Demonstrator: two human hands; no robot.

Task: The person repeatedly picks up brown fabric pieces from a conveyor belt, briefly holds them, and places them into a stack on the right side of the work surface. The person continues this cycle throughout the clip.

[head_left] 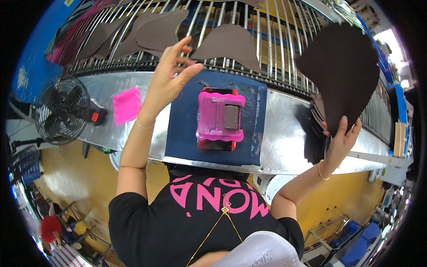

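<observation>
My right hand (342,139) is closed on the narrow lower end of a large dark brown cut piece (340,66), which widens into a rounded top and is held up over the right side of the bench. Beside that hand, a stack of similar dark pieces (315,138) lies at the bench edge. With fingers apart and nothing in them, my left hand (175,69) is over the far edge of the blue mat (182,138). On the mat sits a pink wavy-edged block (207,118) with a brown-grey insert, on a red and black base (218,145).
Beyond the metal bench (284,129) runs a rack of metal rods (275,40), carrying several brown cut pieces (229,42). At the left stand a caged fan (62,109) and a pink cloth (126,106). A person in red (51,229) is at the lower left.
</observation>
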